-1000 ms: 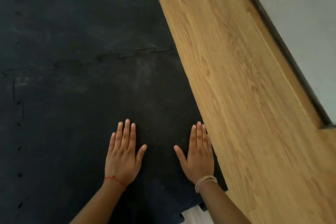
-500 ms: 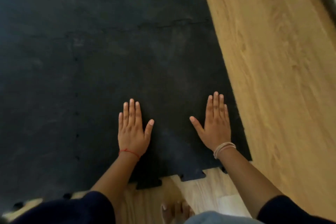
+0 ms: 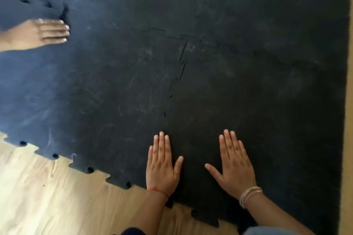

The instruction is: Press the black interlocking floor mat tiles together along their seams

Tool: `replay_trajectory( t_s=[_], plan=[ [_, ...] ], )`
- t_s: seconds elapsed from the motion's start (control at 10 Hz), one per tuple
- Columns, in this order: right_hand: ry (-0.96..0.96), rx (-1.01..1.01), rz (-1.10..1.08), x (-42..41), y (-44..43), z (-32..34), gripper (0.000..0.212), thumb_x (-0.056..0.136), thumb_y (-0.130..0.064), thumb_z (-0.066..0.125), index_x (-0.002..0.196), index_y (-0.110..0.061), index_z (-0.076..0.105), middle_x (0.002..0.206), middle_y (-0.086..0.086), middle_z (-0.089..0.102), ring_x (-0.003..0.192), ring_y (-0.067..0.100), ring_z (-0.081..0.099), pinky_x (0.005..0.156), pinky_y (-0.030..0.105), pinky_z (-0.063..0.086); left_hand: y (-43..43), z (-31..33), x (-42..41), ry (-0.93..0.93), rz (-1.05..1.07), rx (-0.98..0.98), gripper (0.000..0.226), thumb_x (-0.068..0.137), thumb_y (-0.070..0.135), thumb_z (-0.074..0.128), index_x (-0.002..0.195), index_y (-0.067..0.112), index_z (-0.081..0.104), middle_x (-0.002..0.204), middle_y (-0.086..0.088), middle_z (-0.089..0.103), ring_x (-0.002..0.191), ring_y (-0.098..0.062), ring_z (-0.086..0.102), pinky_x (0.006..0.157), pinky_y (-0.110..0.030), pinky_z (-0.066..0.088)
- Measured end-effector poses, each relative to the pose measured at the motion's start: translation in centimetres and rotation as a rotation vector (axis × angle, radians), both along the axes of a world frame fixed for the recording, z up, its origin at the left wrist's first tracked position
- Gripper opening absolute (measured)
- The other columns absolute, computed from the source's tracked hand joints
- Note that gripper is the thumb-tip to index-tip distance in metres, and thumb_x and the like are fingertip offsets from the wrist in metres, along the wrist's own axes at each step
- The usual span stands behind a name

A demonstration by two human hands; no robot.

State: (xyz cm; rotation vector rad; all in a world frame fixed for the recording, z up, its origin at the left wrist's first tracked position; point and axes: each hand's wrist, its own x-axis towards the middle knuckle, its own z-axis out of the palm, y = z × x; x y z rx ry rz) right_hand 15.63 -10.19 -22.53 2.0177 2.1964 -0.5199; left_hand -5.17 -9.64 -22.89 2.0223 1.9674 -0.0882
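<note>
Black interlocking mat tiles cover most of the floor. A toothed seam runs from the middle of the mat down toward my left hand, with small gaps along it. My left hand lies flat, palm down, fingers together, right at the lower end of that seam. On the tile to the right of the seam rests my right hand, also flat with its thumb spread. Neither hand holds anything. A second seam crosses horizontally higher up.
Another person's bare foot stands on the mat at the far left, beside a lifted tile corner. Light wooden floor shows below the mat's jagged near edge and in a strip along the right.
The view has swung left and down: the wooden floor on the right has almost left the frame, the vertical seam and a foot have come into view. Both hands stay flat on the mat.
</note>
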Motion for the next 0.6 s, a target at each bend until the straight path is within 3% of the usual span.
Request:
replay_trajectory(
  t_s=[0.1, 0.2, 0.4, 0.5, 0.6],
  plan=[
    [-0.006, -0.033, -0.026, -0.2, -0.1, 0.5, 0.086, 0.086, -0.068, 0.015, 0.142, -0.002, 0.013, 0.153, 0.016, 0.015, 0.141, 0.023, 0.000, 0.111, 0.035, 0.000, 0.0, 0.5, -0.1, -0.004, 0.011, -0.007, 0.068, 0.094, 0.053, 0.016, 0.142, 0.006, 0.011, 0.154, -0.010, 0.002, 0.138, -0.020, -0.002, 0.110, -0.031, -0.003],
    [0.017, -0.025, -0.058, -0.1, -1.7, 0.4, 0.086, 0.086, -0.067, 0.014, 0.145, -0.004, 0.007, 0.155, 0.009, -0.004, 0.141, 0.023, -0.001, 0.112, 0.035, -0.001, 0.1, 0.5, 1.0, -0.018, -0.137, -0.007, 0.069, 0.093, 0.054, 0.017, 0.144, 0.008, 0.006, 0.152, -0.004, -0.010, 0.138, -0.021, 0.001, 0.110, -0.033, -0.002],
    [0.033, 0.037, -0.130, 0.9, -5.1, -0.2, 0.085, 0.086, -0.066, 0.018, 0.144, -0.005, 0.007, 0.153, 0.010, 0.004, 0.141, 0.024, 0.005, 0.111, 0.037, 0.007, 0.2, -0.1, 2.8, -0.061, -0.238, -0.010, 0.071, 0.092, 0.056, 0.019, 0.144, 0.009, 0.012, 0.153, -0.007, 0.003, 0.138, -0.024, 0.007, 0.111, -0.036, 0.003],
    [0.017, 0.022, -0.115, 0.8, -4.9, -0.3, 0.085, 0.086, -0.065, 0.021, 0.143, -0.003, 0.011, 0.152, 0.012, 0.008, 0.140, 0.026, 0.009, 0.110, 0.038, 0.010, 0.3, 0.1, 2.7, -0.114, -0.225, -0.120, 0.070, 0.092, 0.055, 0.016, 0.144, 0.007, 0.013, 0.152, -0.009, 0.006, 0.138, -0.026, 0.008, 0.111, -0.037, 0.004],
    [-0.009, -0.019, -0.102, 1.3, -4.2, 0.6, 0.089, 0.083, -0.065, 0.030, 0.144, -0.004, 0.008, 0.154, 0.011, 0.004, 0.141, 0.025, 0.006, 0.110, 0.036, 0.008, 1.5, 2.0, 3.1, -0.072, -0.246, -0.327, 0.081, 0.086, 0.063, 0.000, 0.144, 0.005, 0.009, 0.153, -0.009, -0.001, 0.138, -0.028, 0.007, 0.111, -0.035, 0.000]
  ],
)
